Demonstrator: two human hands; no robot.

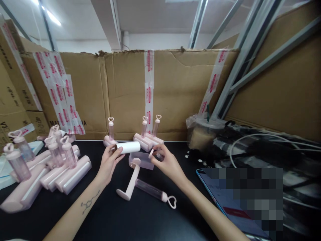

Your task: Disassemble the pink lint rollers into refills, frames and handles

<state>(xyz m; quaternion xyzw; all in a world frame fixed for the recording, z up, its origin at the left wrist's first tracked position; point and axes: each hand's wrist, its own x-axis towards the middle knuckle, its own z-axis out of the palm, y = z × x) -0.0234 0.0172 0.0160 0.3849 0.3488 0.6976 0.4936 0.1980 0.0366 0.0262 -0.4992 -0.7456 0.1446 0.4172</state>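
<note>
My left hand (108, 163) is closed around one end of a white lint roll (131, 147), its brown cardboard core showing on the left. Between the fingertips of my right hand (169, 162) is a small pink disc-like piece (151, 153), partly hidden. A translucent pinkish cover (145, 162) lies on the table just below and between both hands. Nearer to me rests a pink lint roller frame (132, 182), joined to a clear handle (150, 190) that ends in a pink heart loop.
Several pink lint rollers (75, 174) with upright heart-topped handles stand at left, and more (143, 140) at the back. At right are a phone (213, 197), a drink cup (204, 134) and a dark heap with a white cable (250, 135). Cardboard (125, 93) walls the back.
</note>
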